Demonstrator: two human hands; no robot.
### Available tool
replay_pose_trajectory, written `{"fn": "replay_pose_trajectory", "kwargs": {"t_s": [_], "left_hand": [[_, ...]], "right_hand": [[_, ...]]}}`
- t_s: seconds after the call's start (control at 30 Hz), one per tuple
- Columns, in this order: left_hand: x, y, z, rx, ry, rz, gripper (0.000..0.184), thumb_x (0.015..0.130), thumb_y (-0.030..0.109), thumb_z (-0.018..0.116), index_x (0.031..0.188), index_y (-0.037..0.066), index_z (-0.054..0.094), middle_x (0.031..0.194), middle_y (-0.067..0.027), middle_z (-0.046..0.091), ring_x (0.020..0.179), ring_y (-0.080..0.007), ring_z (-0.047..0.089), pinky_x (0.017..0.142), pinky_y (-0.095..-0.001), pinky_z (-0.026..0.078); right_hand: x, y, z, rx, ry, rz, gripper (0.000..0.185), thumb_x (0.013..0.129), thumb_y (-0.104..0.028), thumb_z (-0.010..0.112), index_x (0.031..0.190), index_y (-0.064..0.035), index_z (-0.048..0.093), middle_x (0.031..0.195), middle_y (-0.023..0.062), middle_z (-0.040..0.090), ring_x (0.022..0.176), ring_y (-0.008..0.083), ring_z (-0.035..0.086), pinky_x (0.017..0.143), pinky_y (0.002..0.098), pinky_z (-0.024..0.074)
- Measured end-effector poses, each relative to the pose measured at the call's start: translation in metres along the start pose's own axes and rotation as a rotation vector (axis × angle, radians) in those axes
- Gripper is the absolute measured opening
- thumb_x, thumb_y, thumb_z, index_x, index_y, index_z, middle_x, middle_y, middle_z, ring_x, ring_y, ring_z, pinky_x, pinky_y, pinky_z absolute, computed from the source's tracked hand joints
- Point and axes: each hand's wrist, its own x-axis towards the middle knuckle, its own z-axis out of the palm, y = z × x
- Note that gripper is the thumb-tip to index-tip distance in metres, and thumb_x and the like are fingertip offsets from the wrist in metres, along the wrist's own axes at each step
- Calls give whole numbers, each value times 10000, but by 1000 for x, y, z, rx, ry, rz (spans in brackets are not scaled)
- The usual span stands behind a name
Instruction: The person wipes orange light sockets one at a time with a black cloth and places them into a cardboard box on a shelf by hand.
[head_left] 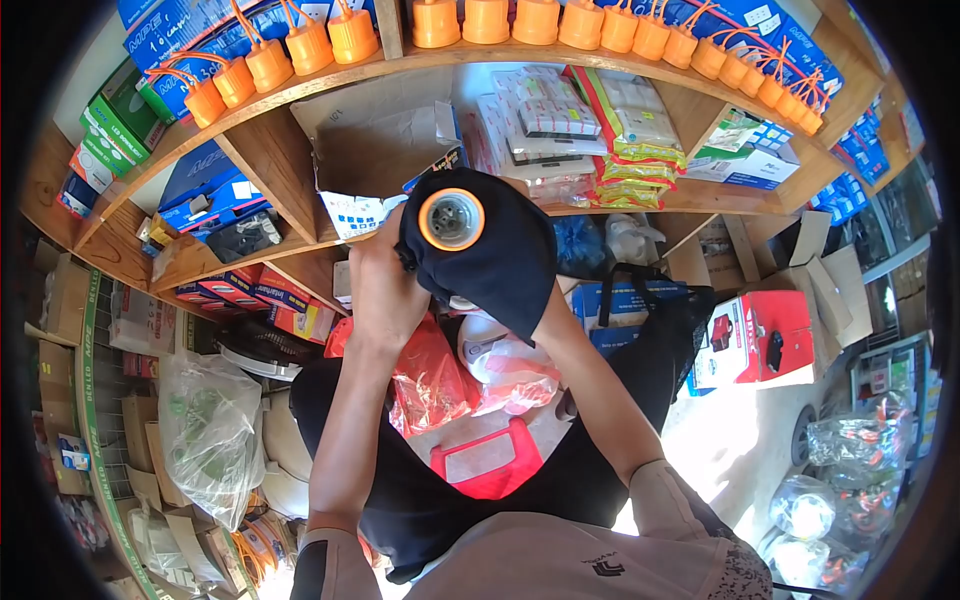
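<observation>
Through the head view I watch the wearer's left hand [385, 290] come up from the lower left, its fingers closed on the near edge of a bundled black cloth [515, 255]. At the upper left part of that cloth sits an orange-rimmed socket [451, 219], its open mouth turned up towards my camera and showing a greyish inside; the cloth wraps around it. The right wrist [557, 322] runs in under the cloth's lower right corner, and the right hand is covered, so I cannot tell how it grips. Just beyond the cloth I see an open cardboard box [375, 140] standing in a wooden shelf [470, 55], with white packs [560, 115] to the right of it. More orange sockets [581, 24], some with wires, line the upper board. Below the hands, between the wearer's black-clad legs, lie a red bag [430, 375] and a red plastic piece [500, 475] with a wide opening. A red-and-white box [760, 340] stands off to the right, well apart from the cloth.
</observation>
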Motion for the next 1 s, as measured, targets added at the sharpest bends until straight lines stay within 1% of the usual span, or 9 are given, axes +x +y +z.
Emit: {"fn": "replay_pose_trajectory", "kwargs": {"t_s": [0.03,0.13,0.23,0.27,0.37,0.43,0.47,0.73,1.0], "left_hand": [[-2,0,0,-1,0,-4,288,843,22,735,1110,-58,666,894,-182,747,840,-125,715,766,-300,548],[-6,-7,2,88,-58,-40,205,764,35,707,954,-32,667,798,-275,649,764,-467,643,665,-431,515],[-3,-16,-10,301,-185,186,156,758,-9,639,906,-55,644,733,-270,613,743,-404,686,664,-431,506],[6,-5,-23,42,-508,-164,299,746,-43,585,1030,-68,675,936,-252,695,918,-294,719,771,-394,524],[13,-13,-50,-639,-478,-307,486,774,6,594,1253,-39,661,1223,-185,690,1117,-229,658,917,-372,510],[28,-30,-59,-679,-256,-44,598,835,109,626,1425,20,580,1411,-123,606,1245,-262,599,1029,-404,471],[23,-26,-55,-598,-113,-89,595,908,303,673,1424,23,577,1398,-143,608,1279,-251,574,1042,-401,460],[11,-2,-17,-547,-275,-124,613,929,406,753,1367,4,602,1374,-115,624,1256,-188,569,1109,-341,403],[13,-3,-7,-1007,-203,-248,809,1019,720,224,1172,24,606,1475,-187,528,1374,-289,487,1178,-430,323]], "right_hand": [[-2,-2,2,24,55,31,517,761,-101,861,1212,19,638,1147,138,668,1014,256,675,952,340,514],[-4,1,4,130,123,120,458,771,-76,850,1172,27,654,1134,135,670,1009,246,676,938,338,518],[-3,15,-3,195,129,133,290,834,-93,798,1071,24,677,1025,108,687,971,195,674,891,325,526],[-1,19,-7,79,83,76,236,882,-127,754,1048,18,673,1000,92,690,949,174,672,871,317,528],[-3,25,-7,455,153,308,212,992,-206,626,1035,0,651,972,51,689,880,134,666,814,310,537],[1,14,-13,374,220,303,203,1000,-190,618,1095,-12,633,974,34,689,877,130,665,791,300,538],[-2,9,-15,424,97,399,417,977,-200,670,1326,7,575,1125,59,687,1016,131,651,899,293,525],[-17,-7,20,412,-48,430,403,923,-26,694,1316,-2,606,1098,40,708,940,106,673,839,273,560],[-24,11,4,288,114,320,374,931,-28,700,1293,37,628,1146,67,704,992,105,658,866,262,543]]}}
